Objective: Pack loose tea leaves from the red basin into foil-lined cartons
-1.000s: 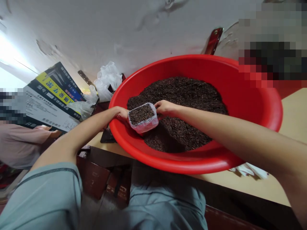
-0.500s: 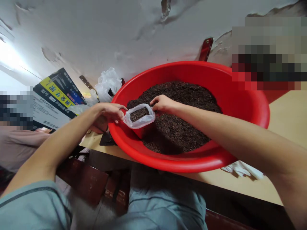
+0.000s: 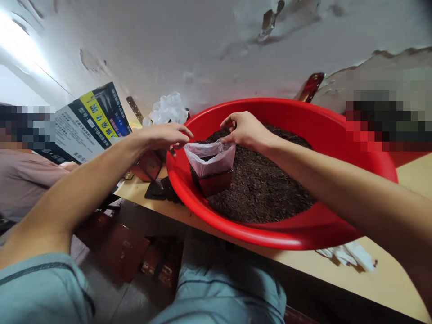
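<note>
A clear plastic bag (image 3: 211, 163) lines a small dark red box (image 3: 218, 182), its rim standing above the box walls. Dark, dry loose leaves that look like tea (image 3: 263, 180) lie heaped around the box in a big red basin (image 3: 256, 236). At the bag's left corner, my left hand (image 3: 167, 136) has its fingertips closed on the plastic edge. My right hand (image 3: 248, 130) pinches the right side of the rim between thumb and finger, the other fingers curled above. Folds of plastic hide most of what is inside the bag.
Crumpled white plastic bags (image 3: 168, 108) and a printed carton (image 3: 91, 123) stand left of the basin on the wooden table (image 3: 391, 279). White cloth or paper (image 3: 351, 256) lies by the basin's front right. Another person's sleeve (image 3: 30, 175) shows at far left.
The bag's rim has been drawn up higher above the box, and its opening has narrowed, covering most of the leaves inside. Both hands have risen with it. The camera view has shifted.
</note>
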The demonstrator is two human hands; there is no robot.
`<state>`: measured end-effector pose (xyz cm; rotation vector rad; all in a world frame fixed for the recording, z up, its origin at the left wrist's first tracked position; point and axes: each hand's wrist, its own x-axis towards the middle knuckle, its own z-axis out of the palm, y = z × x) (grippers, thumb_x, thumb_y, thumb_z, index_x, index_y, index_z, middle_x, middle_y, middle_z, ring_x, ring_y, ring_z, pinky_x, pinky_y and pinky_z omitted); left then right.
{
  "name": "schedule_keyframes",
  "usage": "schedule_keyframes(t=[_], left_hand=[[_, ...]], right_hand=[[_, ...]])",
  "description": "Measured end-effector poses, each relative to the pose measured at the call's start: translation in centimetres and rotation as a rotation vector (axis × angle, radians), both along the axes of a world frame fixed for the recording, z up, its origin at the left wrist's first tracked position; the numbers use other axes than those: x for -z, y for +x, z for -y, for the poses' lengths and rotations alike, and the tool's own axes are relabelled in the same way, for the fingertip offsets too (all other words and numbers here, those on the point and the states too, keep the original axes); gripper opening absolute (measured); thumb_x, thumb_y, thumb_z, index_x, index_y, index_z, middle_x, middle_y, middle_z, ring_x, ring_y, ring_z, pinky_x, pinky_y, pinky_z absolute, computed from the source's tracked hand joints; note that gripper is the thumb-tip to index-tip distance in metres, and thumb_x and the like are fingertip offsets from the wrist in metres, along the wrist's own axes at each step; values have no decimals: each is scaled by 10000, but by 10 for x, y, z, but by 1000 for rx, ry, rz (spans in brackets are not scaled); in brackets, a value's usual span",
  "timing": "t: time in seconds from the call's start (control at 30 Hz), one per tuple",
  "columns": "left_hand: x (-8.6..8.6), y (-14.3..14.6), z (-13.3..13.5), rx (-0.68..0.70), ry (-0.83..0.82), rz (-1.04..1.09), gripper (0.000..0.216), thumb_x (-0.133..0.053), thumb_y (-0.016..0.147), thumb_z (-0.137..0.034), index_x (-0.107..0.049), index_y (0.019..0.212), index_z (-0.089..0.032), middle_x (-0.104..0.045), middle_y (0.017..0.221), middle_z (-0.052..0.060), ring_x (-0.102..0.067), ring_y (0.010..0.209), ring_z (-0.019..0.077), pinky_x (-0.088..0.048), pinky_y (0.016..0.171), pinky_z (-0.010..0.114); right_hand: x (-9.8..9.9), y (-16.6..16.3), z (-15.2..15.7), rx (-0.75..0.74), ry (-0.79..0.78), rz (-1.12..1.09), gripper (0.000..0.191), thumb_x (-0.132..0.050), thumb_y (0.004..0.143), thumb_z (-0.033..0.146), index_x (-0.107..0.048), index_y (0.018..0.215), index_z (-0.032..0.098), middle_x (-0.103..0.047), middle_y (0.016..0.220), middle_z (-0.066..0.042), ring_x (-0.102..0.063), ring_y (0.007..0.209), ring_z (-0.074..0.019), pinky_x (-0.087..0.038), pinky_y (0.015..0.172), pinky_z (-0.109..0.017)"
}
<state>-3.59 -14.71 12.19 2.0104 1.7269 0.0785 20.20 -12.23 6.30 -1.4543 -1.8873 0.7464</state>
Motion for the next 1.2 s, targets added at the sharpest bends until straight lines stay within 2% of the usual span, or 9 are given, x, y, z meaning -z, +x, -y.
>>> schedule_keyframes(t=[0.13,0.27,0.4,0.53,0.67,0.8,0.97,1.07,1.2], left_hand=[[2,-5,1,26,64,-121,408,-623,716,-307,-810,1062,-200,-689,699,35,-669,666,195,-523,616,264],[23,-2,-2,-54,-38,21,356,-666,838,-489,-781,926,-165,-743,801,81,-707,675,203,-533,604,255],[35,5,2,-18,-61,69,115,-716,795,-204,-750,887,-143,-732,742,62,-707,641,198,-513,582,248],[28,5,12,-18,143,42,226,-619,718,-12,-760,842,-137,-734,723,32,-714,653,174,-524,668,249],[21,0,19,-32,184,47,325,-569,688,4,-791,874,-144,-746,736,27,-727,676,182,-547,761,277],[13,-5,16,-64,239,-28,333,-589,660,-1,-777,883,-161,-732,725,15,-717,705,196,-542,733,279],[-6,-11,11,-73,440,-24,473,-684,752,-105,-724,1220,-161,-770,931,39,-733,868,223,-557,856,315],[-8,-6,16,42,617,-43,429,-689,891,-325,-686,1292,-176,-753,1132,72,-715,1046,245,-527,1003,362],[16,14,29,431,562,-303,392,-787,823,-468,-776,1112,-204,-615,1480,104,-550,1375,344,-390,1190,463]], right_hand=[[-6,-2,6,-46,115,273,509,-923,656,127,-793,1148,113,-743,946,-78,-679,879,-200,-565,861,-324],[-11,0,7,-15,28,465,320,-849,822,346,-815,1014,92,-747,831,-101,-690,840,-221,-551,806,-326],[-21,6,9,-25,-39,532,80,-788,812,150,-826,872,113,-738,741,-75,-687,768,-191,-514,713,-278],[-24,17,12,42,-34,398,164,-733,737,4,-803,808,134,-702,658,-33,-646,629,-144,-488,595,-243],[-18,30,12,61,-33,185,168,-665,777,0,-760,828,129,-671,607,-13,-627,527,-124,-497,518,-231],[-15,39,15,18,108,250,167,-664,786,16,-755,851,139,-726,695,-26,-636,539,-112,-507,547,-232],[-31,48,27,55,283,248,138,-684,785,68,-760,819,179,-747,734,-29,-690,668,-138,-553,650,-247],[-41,48,33,87,274,77,28,-749,790,156,-751,803,181,-742,713,-33,-682,648,-143,-569,646,-267],[-40,32,36,-62,290,-145,97,-802,756,195,-768,843,169,-791,856,-49,-727,773,-150,-620,773,-282]])
